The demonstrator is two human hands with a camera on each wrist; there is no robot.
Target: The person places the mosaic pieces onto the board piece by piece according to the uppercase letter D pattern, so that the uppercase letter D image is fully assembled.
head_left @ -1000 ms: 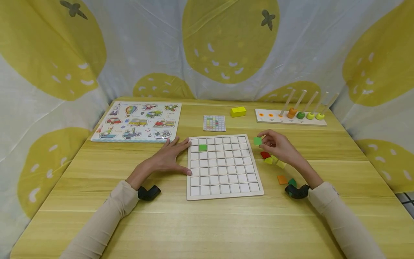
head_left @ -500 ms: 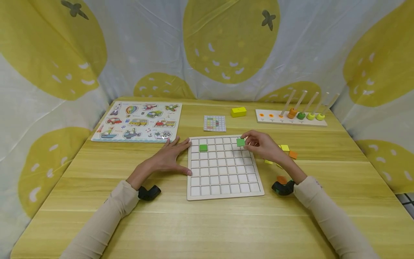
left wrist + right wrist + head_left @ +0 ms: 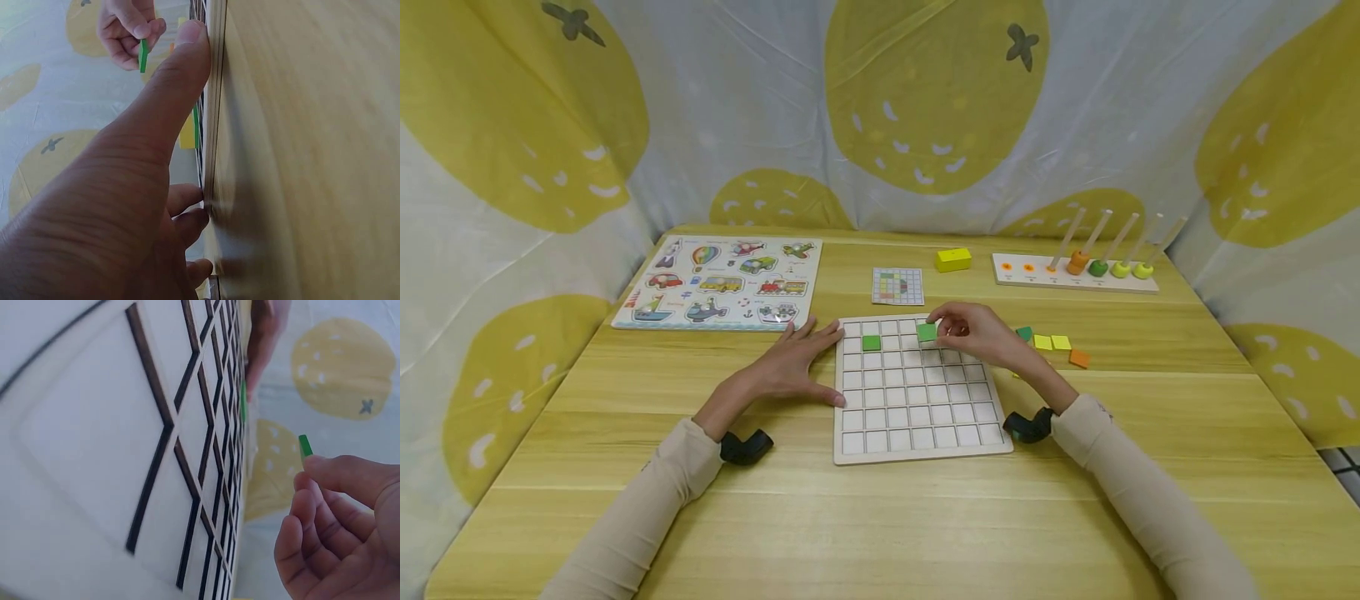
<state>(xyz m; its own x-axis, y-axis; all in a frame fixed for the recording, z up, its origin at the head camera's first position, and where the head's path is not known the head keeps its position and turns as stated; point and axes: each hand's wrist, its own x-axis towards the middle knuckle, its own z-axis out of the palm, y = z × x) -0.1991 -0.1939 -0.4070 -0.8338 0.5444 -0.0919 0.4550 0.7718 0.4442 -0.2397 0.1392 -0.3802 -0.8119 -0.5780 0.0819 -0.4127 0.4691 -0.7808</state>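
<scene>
Green tile [image 3: 927,332], probably light, stiff, is well pinched at right edge by right hand [image 3: 976,332]; spread left hand [image 3: 786,367] touches board [image 3: 923,457].

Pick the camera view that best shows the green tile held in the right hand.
The head view: it shows the broad face of the green tile, pinched in the right hand. The left wrist view shows it narrow, nearly edge-on; the right wrist view, only a thin sliver of it.
</scene>
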